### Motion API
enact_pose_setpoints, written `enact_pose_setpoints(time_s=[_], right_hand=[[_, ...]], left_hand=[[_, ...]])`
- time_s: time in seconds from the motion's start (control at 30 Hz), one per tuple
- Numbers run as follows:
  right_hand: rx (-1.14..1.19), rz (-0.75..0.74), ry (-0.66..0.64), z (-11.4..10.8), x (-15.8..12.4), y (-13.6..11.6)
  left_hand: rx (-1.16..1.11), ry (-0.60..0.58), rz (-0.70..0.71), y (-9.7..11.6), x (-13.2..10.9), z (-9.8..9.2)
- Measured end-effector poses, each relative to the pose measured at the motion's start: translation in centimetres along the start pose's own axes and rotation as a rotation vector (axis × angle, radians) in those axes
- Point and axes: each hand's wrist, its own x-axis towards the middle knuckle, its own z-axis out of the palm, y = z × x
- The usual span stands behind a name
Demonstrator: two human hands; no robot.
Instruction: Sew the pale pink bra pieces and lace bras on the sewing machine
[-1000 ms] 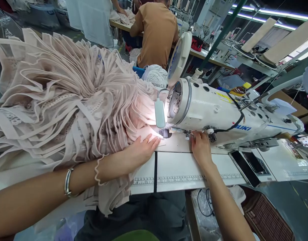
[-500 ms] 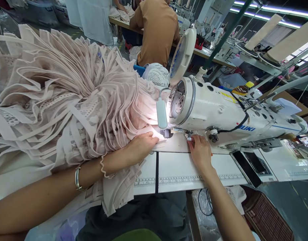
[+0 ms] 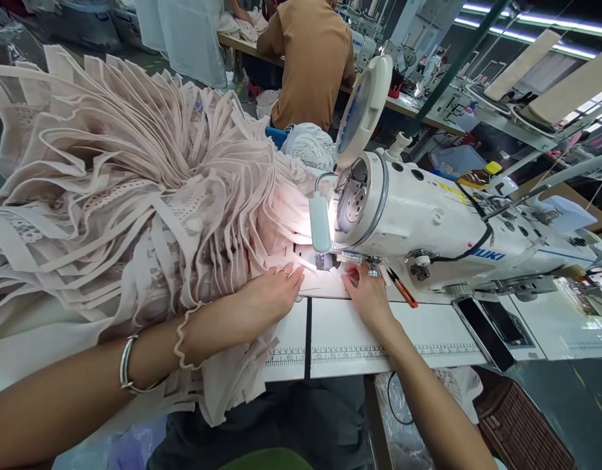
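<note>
A large heap of pale pink garment pieces (image 3: pixel 149 170), with lace and thin straps, lies left of the sewing machine (image 3: pixel 418 209). My left hand (image 3: pixel 276 290), wearing a ring, is closed on the pink fabric edge left of the presser foot (image 3: pixel 324 261). At the right of the foot, my right hand (image 3: pixel 368 297) pinches the near edge of the fabric with thumb and forefinger. Orange-handled thread snips (image 3: pixel 403 288) lie on the machine bed, right of this hand. The lamp (image 3: pixel 319 223) lights the needle area; the needle itself cannot be made out.
A round magnifier (image 3: pixel 364 111) rises above the machine head. Two phones (image 3: pixel 484 333) lie at the right of the table, by a printed ruler (image 3: pixel 350 353). A bottle (image 3: pixel 480 175) stands behind the machine. A person in a brown shirt (image 3: pixel 311 65) sits ahead.
My right hand has moved left, off the snips and to the fabric by the presser foot. My left hand has shifted slightly left. The view has turned a little.
</note>
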Motion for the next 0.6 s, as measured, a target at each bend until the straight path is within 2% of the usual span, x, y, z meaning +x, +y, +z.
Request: enact_pose_setpoints(time_s=[0.1, 0.2, 0.37, 0.5, 0.6], right_hand=[[-0.063, -0.147, 0.032, 0.2, -0.1, 0.0], [-0.129, -0.274, 0.008, 0.2, -0.6, -0.3], [-0.274, -0.262, 0.043, 0.3, -1.1, -0.5], [-0.364, -0.293, 0.111, 0.4, -1.2, -0.5], [-0.394, -0.338, 0.122, 0.4, -1.4, -0.7]], left_hand=[[0.084, 0.056, -0.017, 0.3, 0.4, -0.2], [0.154, 0.113, -0.001, 0.0, 2.2, -0.3], [0.111, 0.164, 0.074, 0.2, 4.7, 0.8], [0.055, 0.261, 0.111, 2.2, 4.7, 1.6], [0.067, 0.273, 0.106, 3.0, 4.3, 1.7]])
